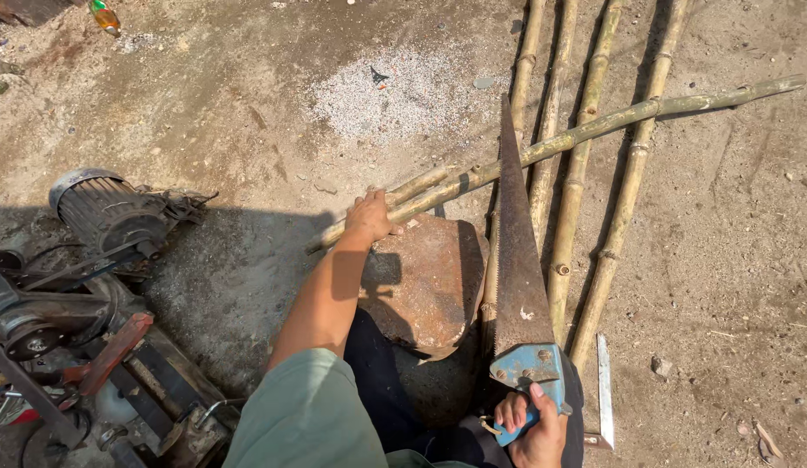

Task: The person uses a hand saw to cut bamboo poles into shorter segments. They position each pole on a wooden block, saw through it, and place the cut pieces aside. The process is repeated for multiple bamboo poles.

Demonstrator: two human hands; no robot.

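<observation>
Saw (518,260) is being held by its blue handle in the right hand (535,426), fingers closed round it, blade reaching away from the grip and crossing a bamboo pole (559,143). Left hand (370,217) is pressing that pole down, fingers wrapped over it, just beyond a rusty slab (425,282). More poles (585,156) are lying under the blade. Motor (104,208) is sitting well left of the left-hand grip.

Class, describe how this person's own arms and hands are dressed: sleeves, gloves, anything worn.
Both hands are bare, no gloves: left hand, right hand. The left forearm is uncovered up to a short, loose grey-green sleeve. No watch or rings visible. The right arm is out of view.
</observation>
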